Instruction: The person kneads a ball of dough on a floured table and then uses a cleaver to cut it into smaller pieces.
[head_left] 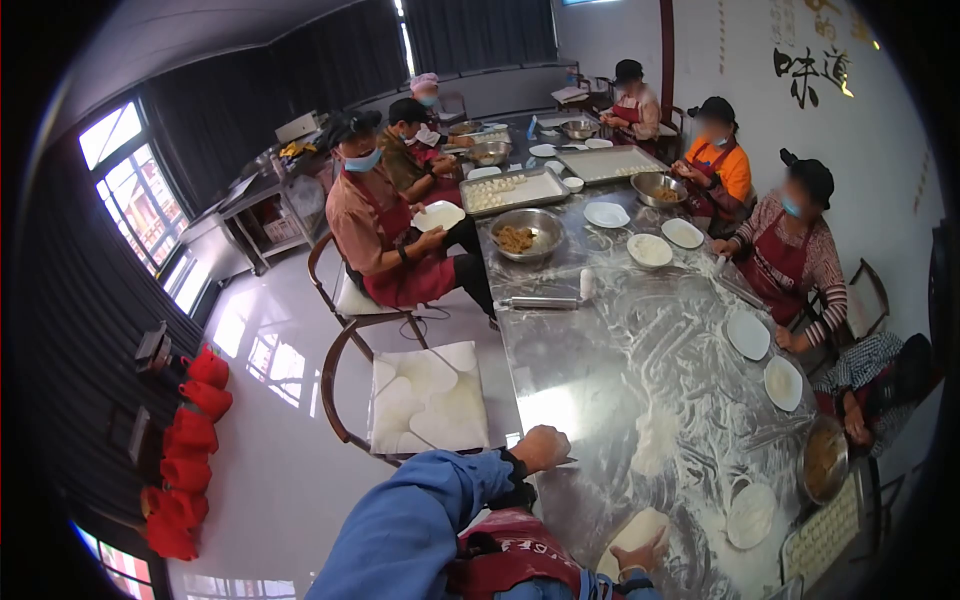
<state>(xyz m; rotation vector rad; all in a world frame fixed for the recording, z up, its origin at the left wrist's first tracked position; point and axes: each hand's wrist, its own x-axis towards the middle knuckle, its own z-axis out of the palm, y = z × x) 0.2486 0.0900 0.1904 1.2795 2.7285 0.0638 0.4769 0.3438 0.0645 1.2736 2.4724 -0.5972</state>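
My left hand (541,449), at the end of a blue sleeve, is closed in a fist over the near left edge of the metal table. A thin dark edge shows beside its fingers; what it belongs to I cannot make out. Low in the view, my right hand (642,556) grips the side of a smooth, pale lump of dough (622,538) on the tabletop. White flour (657,440) is smeared over the metal table (545,350) ahead of both hands. Right of the dough sits a plate of flour (751,514).
A rolling pin (540,302) lies across the table beyond my hands. Bowls of filling (528,236), white plates (748,334) and trays of small dough pieces (515,192) stand around it. Several people sit along both sides. A cushioned chair (428,395) is at my left.
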